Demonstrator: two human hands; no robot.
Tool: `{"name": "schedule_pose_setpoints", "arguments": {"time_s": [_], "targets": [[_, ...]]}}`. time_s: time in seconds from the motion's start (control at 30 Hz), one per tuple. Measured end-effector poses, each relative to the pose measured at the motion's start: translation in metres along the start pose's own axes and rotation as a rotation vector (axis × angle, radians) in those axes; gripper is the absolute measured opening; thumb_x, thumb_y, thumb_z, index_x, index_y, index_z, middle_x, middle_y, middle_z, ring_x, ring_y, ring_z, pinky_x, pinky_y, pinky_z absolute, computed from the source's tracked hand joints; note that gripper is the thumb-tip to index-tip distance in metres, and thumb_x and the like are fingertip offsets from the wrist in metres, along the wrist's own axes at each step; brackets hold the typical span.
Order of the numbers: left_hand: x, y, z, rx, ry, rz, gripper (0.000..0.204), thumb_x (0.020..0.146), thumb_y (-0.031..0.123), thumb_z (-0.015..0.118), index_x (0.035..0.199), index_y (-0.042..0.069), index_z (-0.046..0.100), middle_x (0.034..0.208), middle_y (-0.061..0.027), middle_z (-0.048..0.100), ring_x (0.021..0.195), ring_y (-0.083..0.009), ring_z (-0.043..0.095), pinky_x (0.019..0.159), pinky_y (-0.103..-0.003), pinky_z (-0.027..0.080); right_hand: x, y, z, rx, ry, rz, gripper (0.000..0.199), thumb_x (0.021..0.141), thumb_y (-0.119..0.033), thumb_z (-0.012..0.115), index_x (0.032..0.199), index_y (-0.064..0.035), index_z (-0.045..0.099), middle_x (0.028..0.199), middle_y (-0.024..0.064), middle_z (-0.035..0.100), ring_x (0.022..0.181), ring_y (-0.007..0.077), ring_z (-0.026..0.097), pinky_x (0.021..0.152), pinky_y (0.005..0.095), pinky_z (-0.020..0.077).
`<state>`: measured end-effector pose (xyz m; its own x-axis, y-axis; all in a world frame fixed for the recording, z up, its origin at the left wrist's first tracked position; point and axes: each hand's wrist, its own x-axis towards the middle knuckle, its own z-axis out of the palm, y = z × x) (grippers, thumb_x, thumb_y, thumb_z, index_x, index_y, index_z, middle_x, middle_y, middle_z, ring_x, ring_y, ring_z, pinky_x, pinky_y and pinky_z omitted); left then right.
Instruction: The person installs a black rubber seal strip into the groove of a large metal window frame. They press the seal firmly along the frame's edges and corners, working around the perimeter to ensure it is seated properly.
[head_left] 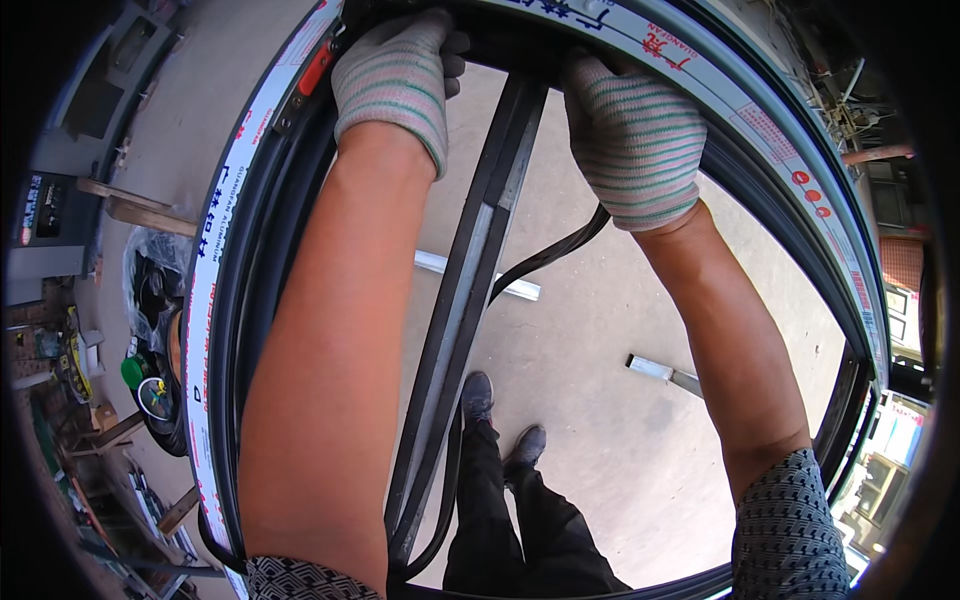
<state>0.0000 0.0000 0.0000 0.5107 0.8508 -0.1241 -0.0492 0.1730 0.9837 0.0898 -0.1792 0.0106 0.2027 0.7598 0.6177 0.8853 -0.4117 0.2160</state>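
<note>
A large aluminium window frame (pixel 232 190), covered in printed white protective film with black inner channels, surrounds both my arms. My left hand (pixel 395 85), in a striped knit glove, is at the frame's far left corner, its fingers curled; what they pinch is hidden. Against the far rail is my right hand (pixel 640 140), gloved alike, its fingers bent out of sight. A black rubber seal strip (pixel 550 255) runs up to this hand and hangs in a loop beside the dark middle bar (pixel 465 270). Near my left hand a red-handled part (pixel 316 70) sits on the frame.
Short metal profile pieces (pixel 520 289) (pixel 650 368) lie on the concrete floor below, near my shoes (pixel 480 395). Beyond the frame's left side are a wooden bar (pixel 140 208), a plastic-wrapped bundle (pixel 155 280) and grey machinery (pixel 50 240). Clutter fills the right edge.
</note>
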Motion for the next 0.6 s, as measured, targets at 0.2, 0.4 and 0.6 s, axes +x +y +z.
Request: {"name": "schedule_pose_setpoints", "arguments": {"time_s": [0.2,0.4,0.6], "targets": [[-0.016,0.010,0.011,-0.101,0.023,-0.015,0.018,0.094,0.020,0.073,0.100,0.003,0.071,0.084,-0.0063,0.072,0.061,-0.0090,0.059,0.057,-0.023,0.052,-0.002,0.006,0.012,0.060,0.154,0.023,0.024,0.086,-0.006,0.078,0.109,-0.0104,0.072,0.091,0.0140,0.073,0.077,0.0319,0.071,0.067,0.0336,0.0587],[-0.014,0.008,0.005,-0.086,-0.007,-0.001,0.017,0.094,0.017,0.072,0.102,0.002,0.070,0.087,-0.0090,0.071,0.065,-0.0104,0.060,0.058,-0.023,0.052,-0.006,-0.001,0.020,0.133,0.238,0.078,0.032,0.085,-0.004,0.079,0.115,-0.0111,0.070,0.091,0.0136,0.072,0.077,0.0318,0.071,0.068,0.0335,0.0579],[-0.017,0.005,0.003,-0.113,-0.036,0.016,0.022,0.093,0.016,0.074,0.108,0.002,0.068,0.091,-0.0102,0.070,0.070,-0.0114,0.061,0.060,-0.024,0.051,-0.009,0.000,0.019,0.195,0.230,0.059,0.033,0.084,-0.003,0.079,0.114,-0.0120,0.069,0.093,0.0140,0.072,0.080,0.0314,0.071,0.067,0.0330,0.0570]]}}
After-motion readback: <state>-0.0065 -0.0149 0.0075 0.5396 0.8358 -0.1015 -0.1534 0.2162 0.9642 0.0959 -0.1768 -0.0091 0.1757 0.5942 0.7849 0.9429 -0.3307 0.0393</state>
